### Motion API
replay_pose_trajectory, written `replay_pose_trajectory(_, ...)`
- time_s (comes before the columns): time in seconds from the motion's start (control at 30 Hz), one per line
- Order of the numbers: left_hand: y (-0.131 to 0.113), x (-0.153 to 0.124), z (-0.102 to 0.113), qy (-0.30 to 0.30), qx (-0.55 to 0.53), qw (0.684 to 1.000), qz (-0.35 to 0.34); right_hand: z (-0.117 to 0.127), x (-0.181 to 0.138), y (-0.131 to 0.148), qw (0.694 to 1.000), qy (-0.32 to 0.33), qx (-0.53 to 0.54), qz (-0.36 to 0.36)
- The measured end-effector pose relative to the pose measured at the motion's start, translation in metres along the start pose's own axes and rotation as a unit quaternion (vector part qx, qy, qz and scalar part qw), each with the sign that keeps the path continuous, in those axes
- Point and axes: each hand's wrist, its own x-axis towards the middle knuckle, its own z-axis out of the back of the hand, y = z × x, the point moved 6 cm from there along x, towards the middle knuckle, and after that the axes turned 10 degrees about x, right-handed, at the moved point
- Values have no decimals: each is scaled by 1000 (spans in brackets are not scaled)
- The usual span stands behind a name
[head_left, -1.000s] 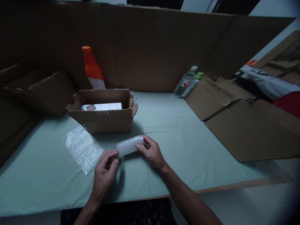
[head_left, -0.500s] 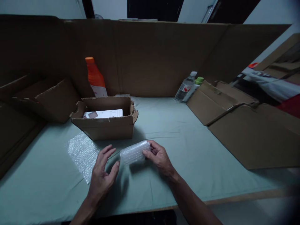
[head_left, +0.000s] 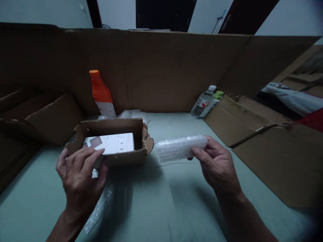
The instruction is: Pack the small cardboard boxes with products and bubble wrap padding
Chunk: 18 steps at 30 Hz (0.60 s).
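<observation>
My right hand [head_left: 218, 164] pinches a bubble-wrapped roll [head_left: 176, 149] by its right end, thumb in front, and holds it above the table to the right of the box. What the wrap encloses cannot be made out. My left hand [head_left: 80, 171] is at the near left side of an open cardboard box [head_left: 128, 159], fingers curved over its front rim and thumb apart; whether it touches the box is unclear. A white printed carton [head_left: 118, 142] lies inside the box. Below the left hand, a sheet of bubble wrap [head_left: 99, 210] lies partly hidden on the table.
An orange-capped bottle [head_left: 101, 94] stands behind the box, near more clear plastic wrap [head_left: 136, 115]. A clear water bottle [head_left: 203, 102] and a green-capped bottle [head_left: 214, 101] lean at the back right. Cardboard flaps [head_left: 272, 161] border the right, with another box [head_left: 55, 114] at left.
My right hand has carried the bubble-wrapped roll to the right and away from me. My left hand has moved left and forward to the box. The view has shifted closer.
</observation>
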Motion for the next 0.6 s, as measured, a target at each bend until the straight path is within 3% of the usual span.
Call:
replay_pose_trajectory(0.13, -3, -10, 4, 9, 3, 1000, -13, -28, 29, 22, 985, 13, -132, 108)
replay_pose_trajectory(0.3, -5, -6, 3, 19, -8, 1000, -3, -91, 54, 36, 903, 93, -368, 201)
replay_pose_trajectory(0.37, -5, -4, 3, 16, -11, 1000, -3, -108, 56, 46, 881, 102, -403, 226)
replay_pose_trajectory(0.53, -3, -5, 3, 13, -16, 1000, -13, -138, 57, 75, 916, 134, -320, 203)
replay_pose_trajectory(0.6, -2, -6, 3, 9, -16, 1000, -13, -151, 60, 74, 895, 162, -371, 189)
